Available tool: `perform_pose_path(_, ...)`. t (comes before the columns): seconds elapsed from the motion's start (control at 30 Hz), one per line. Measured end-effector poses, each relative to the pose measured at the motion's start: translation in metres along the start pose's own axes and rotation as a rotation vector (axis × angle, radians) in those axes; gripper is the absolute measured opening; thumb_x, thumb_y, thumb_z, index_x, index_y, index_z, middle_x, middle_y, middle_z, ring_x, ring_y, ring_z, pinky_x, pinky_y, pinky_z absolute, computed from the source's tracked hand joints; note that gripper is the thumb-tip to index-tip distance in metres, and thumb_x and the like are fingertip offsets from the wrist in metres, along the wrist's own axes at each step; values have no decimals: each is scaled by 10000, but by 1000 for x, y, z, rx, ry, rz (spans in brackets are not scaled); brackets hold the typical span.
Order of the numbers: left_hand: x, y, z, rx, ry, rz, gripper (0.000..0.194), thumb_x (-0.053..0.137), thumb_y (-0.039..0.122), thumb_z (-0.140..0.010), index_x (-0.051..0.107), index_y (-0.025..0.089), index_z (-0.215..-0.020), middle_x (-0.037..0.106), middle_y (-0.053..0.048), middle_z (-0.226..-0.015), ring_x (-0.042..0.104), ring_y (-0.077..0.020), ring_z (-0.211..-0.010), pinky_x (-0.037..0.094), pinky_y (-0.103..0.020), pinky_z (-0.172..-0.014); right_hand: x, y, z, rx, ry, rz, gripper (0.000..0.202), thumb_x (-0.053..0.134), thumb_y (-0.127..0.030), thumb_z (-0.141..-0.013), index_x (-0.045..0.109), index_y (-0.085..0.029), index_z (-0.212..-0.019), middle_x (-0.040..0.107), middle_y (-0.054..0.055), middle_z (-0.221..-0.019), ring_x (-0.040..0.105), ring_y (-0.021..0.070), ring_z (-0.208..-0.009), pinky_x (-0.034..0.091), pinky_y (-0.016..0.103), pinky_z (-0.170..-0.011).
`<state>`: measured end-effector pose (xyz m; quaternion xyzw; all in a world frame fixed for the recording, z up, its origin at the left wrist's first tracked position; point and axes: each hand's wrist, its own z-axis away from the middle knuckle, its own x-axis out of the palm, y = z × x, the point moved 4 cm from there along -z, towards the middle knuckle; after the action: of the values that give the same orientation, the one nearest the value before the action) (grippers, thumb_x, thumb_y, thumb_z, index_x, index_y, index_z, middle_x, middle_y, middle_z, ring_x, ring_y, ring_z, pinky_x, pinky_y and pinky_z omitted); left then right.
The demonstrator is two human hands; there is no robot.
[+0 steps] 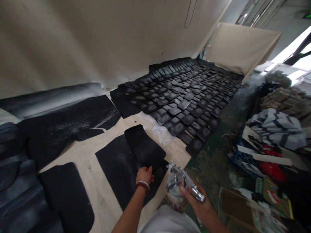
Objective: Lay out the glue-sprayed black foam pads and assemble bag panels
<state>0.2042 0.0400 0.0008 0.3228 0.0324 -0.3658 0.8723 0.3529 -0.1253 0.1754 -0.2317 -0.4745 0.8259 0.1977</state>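
Note:
My left hand point(145, 175), with a bracelet at the wrist, has its fingers closed at the near edge of a black rounded piece point(148, 147). Whether they pinch that edge is hidden. The piece is folded over at its far end and lies on a black square sheet point(119, 168) over beige covering. In my right hand point(198, 200) is a metal spray gun point(186, 181) with a stained cup below it, its nozzle pointing toward the black piece.
Rows of overlapping black pieces point(184, 94) spread out ahead. More black sheets point(65, 123) and a rounded black piece point(66, 197) lie left. A beige curtain point(97, 38) hangs behind. Cardboard box point(238, 207), striped cloth point(279, 129) and clutter stand right.

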Motion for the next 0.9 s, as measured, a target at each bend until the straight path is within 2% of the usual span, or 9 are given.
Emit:
perform_pose_path(0.13,3,-2,6,-58,-57,165,274,443,373,-844,533,133,-747,691,-134,-670,634,-177,-460,424,-226,-381,-9,2,1,-4,21,37,340,640,-410,-767,645,-180,-1017,686,73,-1024,635,226,-921,510,294,-809)
perform_pose_path(0.27,11,-5,15,-129,-110,384,232,469,341,-844,531,119,-819,694,-146,-707,642,-182,-478,450,-243,-407,-19,13,8,54,-5,69,359,640,-419,-766,634,-176,-1029,682,77,-1039,616,244,-982,486,324,-868)
perform_pose_path(0.43,16,-9,23,-120,-74,640,177,555,294,-802,539,119,-813,695,-125,-723,648,-159,-513,480,-237,-460,-17,18,12,88,-41,68,397,668,-404,-741,624,-171,-1060,679,86,-1048,612,259,-989,488,349,-869)
perform_pose_path(0.63,15,-9,32,-109,-37,757,195,613,300,-761,563,116,-799,684,-100,-660,635,-147,-492,462,-214,-439,-4,9,-3,56,-58,35,377,669,-447,-723,655,-171,-980,702,79,-951,644,226,-847,521,295,-745)
perform_pose_path(0.8,12,-5,37,-141,-60,770,195,599,307,-772,548,121,-803,674,-98,-642,640,-162,-493,450,-210,-414,-15,8,-10,35,-40,55,421,675,-450,-717,644,-164,-1025,694,96,-997,631,264,-929,512,348,-807)
perform_pose_path(0.9,10,-3,39,-151,-56,849,183,585,294,-782,517,127,-814,677,-118,-713,663,-180,-554,486,-227,-446,-20,10,-6,60,-43,85,475,693,-518,-665,667,-183,-1002,700,95,-987,629,296,-952,520,377,-818)
